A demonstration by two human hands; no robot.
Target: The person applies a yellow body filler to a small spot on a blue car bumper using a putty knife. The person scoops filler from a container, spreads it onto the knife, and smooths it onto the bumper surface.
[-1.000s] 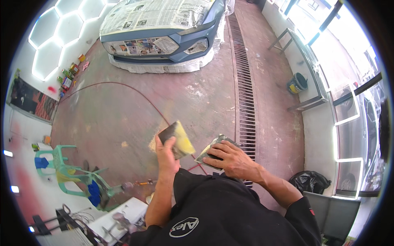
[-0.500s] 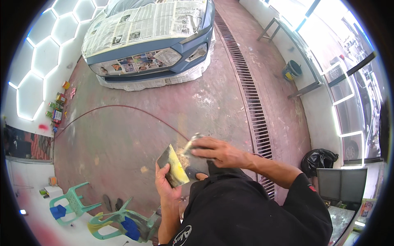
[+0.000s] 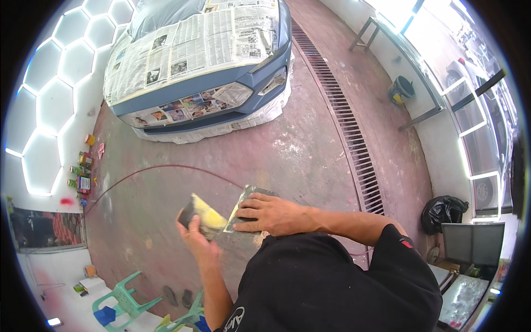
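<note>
Honestly, I'd guess that dark rectangular plate with the bright yellow smear (image 3: 204, 216), lower left of the frame's centre, is light and stiff. Left hand (image 3: 199, 241) grips its dark edge, thumb on top; good spot, the smear's probably slippery. Right hand (image 3: 275, 214) has its fingers over a thin grey-black flat piece (image 3: 249, 194) near centre, holding it.

Both hands (image 3: 272, 214) hold flat plates (image 3: 207, 212) close together.
</note>
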